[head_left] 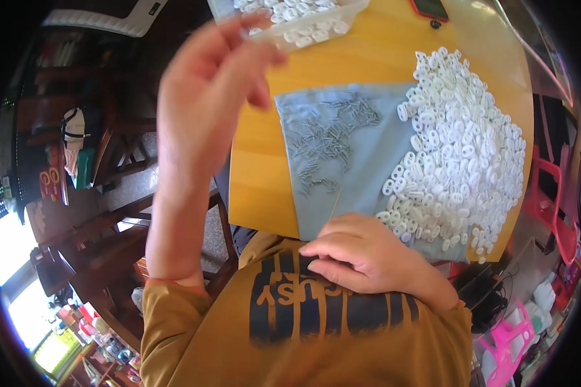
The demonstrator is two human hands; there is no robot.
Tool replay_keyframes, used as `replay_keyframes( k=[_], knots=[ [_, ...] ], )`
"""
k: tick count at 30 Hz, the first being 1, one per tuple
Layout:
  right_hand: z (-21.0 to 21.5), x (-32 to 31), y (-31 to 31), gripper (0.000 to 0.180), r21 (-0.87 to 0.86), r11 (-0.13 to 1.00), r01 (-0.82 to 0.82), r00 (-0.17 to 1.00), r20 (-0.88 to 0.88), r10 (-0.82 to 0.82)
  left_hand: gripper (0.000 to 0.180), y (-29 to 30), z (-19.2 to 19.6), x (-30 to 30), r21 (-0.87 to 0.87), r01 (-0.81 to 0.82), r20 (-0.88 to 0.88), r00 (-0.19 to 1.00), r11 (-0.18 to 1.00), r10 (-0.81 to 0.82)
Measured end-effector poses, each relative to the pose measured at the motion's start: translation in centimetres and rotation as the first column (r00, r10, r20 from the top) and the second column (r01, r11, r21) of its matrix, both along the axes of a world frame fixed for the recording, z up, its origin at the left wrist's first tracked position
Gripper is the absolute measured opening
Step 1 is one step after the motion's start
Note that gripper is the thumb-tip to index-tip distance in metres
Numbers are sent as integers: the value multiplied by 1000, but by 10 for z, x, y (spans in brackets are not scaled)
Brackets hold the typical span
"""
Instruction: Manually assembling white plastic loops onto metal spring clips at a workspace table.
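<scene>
Nearest to us, at six o'clock, we see the mustard-yellow shirt [303, 322] with dark lettering. Resting against it, our right hand [361, 255] is curled closed, its fingertips pinching a thin metal pin [335, 202] that points up toward twelve o'clock. Just beyond it a pale blue cloth [361, 161] lies on the yellow wooden surface [258, 187]. A scatter of small grey metal pins [329, 138] sits on the cloth at its ten o'clock part, and a large heap of white oval plastic pieces [461, 155] covers its three o'clock side, spilling toward the surface edge. Farther off, our left hand [206, 97] is raised at eleven o'clock, fingers loosely bent, its fingertips touching the rim of a clear plastic tray [316, 29] filled with more white pieces. A red phone [429, 8] lies at the one o'clock edge.
</scene>
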State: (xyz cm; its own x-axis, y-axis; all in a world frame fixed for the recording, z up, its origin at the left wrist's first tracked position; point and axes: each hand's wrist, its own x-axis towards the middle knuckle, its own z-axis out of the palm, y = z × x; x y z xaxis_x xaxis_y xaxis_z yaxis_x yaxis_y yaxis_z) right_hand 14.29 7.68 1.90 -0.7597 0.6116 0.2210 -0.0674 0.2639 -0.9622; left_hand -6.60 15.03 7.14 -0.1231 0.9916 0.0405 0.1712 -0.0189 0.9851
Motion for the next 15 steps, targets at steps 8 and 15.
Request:
replay_keyframes(
  k=[8, 15],
  knots=[
    [-8, -1, -5, 14, -15, 968, -251, 961, 112, 251, 22, -86, -41, 21, -396, -3, 73, 997, 918, 35],
    [-8, -1, -11, 15, 0, 959, -282, 955, 100, 281, 8, -115, 25, 15, 582, 167, 312, 858, 796, -408]
  ],
)
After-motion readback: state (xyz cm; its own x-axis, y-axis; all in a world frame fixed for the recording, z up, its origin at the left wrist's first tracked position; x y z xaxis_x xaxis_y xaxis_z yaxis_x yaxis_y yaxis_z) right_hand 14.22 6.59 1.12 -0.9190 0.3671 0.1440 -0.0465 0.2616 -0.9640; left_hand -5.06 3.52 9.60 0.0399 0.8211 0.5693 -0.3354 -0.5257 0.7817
